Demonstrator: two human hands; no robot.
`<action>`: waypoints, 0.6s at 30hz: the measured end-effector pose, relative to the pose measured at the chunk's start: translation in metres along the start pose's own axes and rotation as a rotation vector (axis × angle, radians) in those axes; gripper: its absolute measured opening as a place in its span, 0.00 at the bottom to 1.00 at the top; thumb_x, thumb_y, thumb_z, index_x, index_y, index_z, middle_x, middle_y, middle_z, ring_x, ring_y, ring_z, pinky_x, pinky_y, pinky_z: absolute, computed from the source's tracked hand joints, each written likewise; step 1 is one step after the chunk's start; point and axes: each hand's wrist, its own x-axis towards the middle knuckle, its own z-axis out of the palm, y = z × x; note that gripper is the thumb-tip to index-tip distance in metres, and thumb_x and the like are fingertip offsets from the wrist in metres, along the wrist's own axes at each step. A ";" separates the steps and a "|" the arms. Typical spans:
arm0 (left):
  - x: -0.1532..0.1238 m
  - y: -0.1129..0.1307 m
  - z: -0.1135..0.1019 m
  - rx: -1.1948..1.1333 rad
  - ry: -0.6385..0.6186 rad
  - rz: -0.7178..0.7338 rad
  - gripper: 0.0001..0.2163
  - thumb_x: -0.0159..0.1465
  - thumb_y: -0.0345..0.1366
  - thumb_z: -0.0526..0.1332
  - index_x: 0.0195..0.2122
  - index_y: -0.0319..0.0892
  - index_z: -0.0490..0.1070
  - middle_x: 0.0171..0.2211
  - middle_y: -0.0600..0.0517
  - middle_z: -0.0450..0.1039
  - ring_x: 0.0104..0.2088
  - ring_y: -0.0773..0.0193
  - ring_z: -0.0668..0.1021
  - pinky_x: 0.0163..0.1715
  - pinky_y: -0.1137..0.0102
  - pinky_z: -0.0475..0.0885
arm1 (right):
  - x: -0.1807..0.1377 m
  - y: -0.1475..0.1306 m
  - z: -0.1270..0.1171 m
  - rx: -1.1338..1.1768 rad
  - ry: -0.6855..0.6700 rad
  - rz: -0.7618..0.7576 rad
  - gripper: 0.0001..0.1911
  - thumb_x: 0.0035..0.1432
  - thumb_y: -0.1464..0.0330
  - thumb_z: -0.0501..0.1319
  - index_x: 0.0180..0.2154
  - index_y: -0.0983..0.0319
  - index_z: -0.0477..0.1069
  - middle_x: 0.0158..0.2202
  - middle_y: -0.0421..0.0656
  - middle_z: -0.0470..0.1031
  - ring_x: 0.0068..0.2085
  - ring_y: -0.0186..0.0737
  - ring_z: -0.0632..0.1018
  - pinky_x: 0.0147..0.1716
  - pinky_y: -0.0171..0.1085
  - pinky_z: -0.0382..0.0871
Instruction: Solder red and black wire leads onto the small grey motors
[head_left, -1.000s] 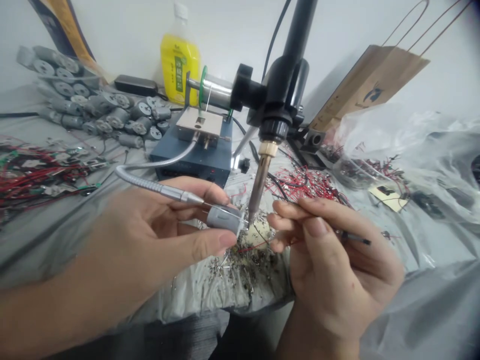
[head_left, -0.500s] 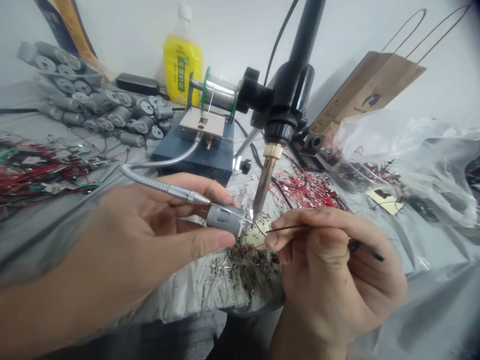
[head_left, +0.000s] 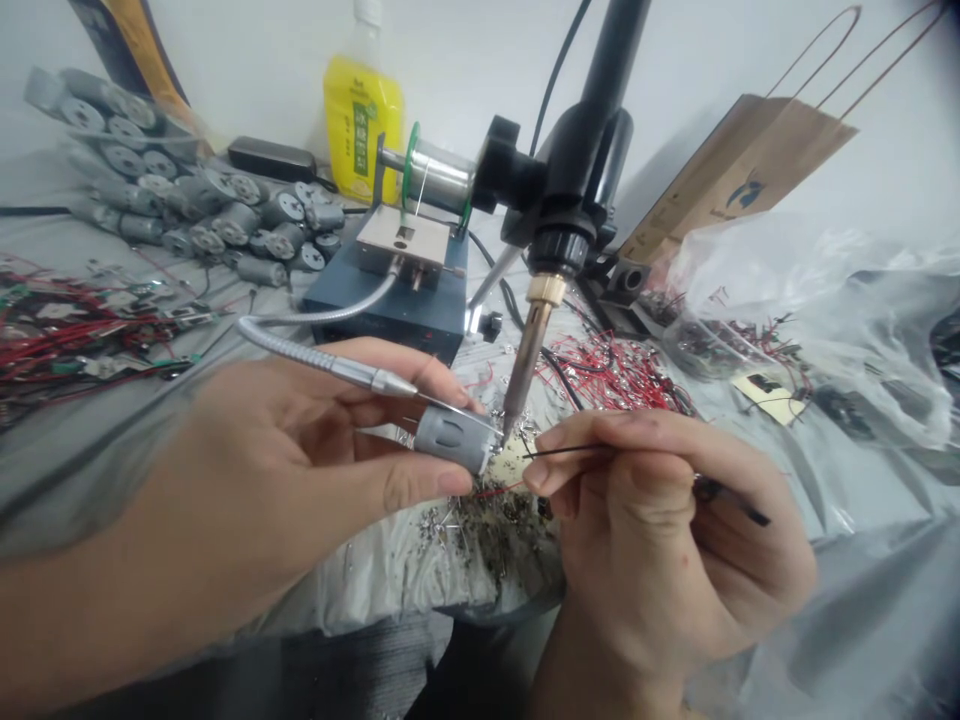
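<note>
My left hand (head_left: 322,440) grips a small grey cylindrical motor (head_left: 450,440) between thumb and fingers, its white end facing right. Right at that end is the tip of a mounted soldering iron (head_left: 523,372), and the thin solder feed nozzle (head_left: 390,384) reaches over the motor toward the same spot. My right hand (head_left: 660,500) pinches a black wire (head_left: 562,452), whose free end points left toward the iron tip. A red wire (head_left: 501,491) also runs out from under those fingers. A dark part shows behind the right thumb, too hidden to name.
A blue solder feeder (head_left: 382,325) carries a solder spool (head_left: 442,182) behind my hands. Several grey motors (head_left: 232,225) are piled at left, near red-wired parts (head_left: 97,340). Red wires (head_left: 622,375), a plastic bag (head_left: 847,300) and a paper bag (head_left: 735,180) lie right. Solder bits litter the cloth.
The black wire's tip has moved slightly left, closer to the motor end. The motor stays at the iron tip in my left hand. The whole view has shifted a little.
</note>
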 end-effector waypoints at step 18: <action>-0.003 0.000 -0.001 0.021 0.008 0.061 0.14 0.56 0.30 0.86 0.39 0.54 0.89 0.35 0.64 0.88 0.32 0.73 0.86 0.36 0.86 0.83 | 0.001 0.000 0.004 -0.082 -0.001 -0.022 0.06 0.76 0.68 0.70 0.48 0.57 0.88 0.35 0.41 0.87 0.30 0.34 0.84 0.24 0.32 0.78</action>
